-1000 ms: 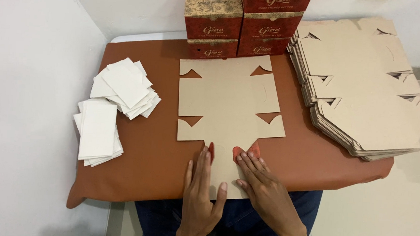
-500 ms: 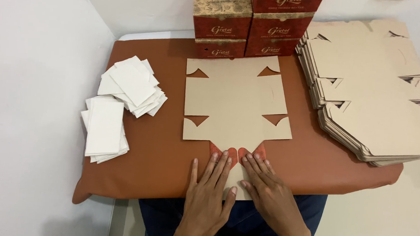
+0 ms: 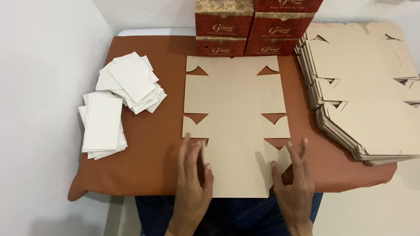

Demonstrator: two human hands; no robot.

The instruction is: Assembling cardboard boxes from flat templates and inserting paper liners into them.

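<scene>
Both hands spread apart, left hand (image 3: pixel 193 173) and right hand (image 3: pixel 293 179) flat, unclenched, on cardboard blank's (image 3: pixel 234 119) near edges

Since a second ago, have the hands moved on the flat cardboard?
Yes. Left hand and right hand spread apart toward the cardboard's side edges.

From my feed the top edge crops the red boxes (image 3: pixel 254 23), my right hand (image 3: pixel 295 186) blurs, and my left hand (image 3: pixel 192 177) covers the cardboard blank's (image 3: pixel 234 119) near-left flap.
</scene>
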